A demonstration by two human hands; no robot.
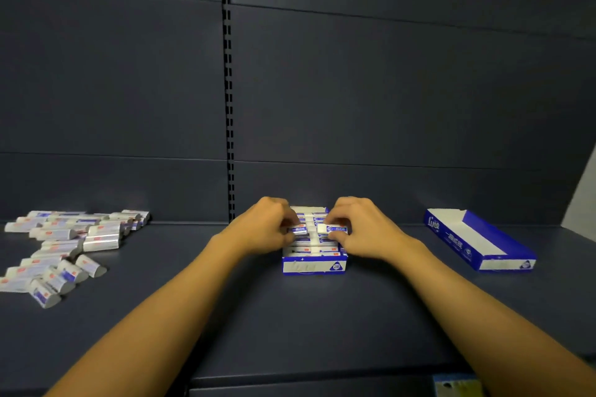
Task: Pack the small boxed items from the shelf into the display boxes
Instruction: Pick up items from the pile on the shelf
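Pinching boxed items [332, 229] over filled display box [314, 266].

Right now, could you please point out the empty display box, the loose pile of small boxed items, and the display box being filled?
empty display box [474, 237]: head view, on its white inner floor.
loose pile [69, 243]: head view, on a middle item.
display box being filled [314, 266]: head view, on its front wall.

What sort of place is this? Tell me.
Probably a shop aisle or stockroom: a dark metal shelf with a slotted upright, a blue-and-white cardboard display box, and loose small boxed items.
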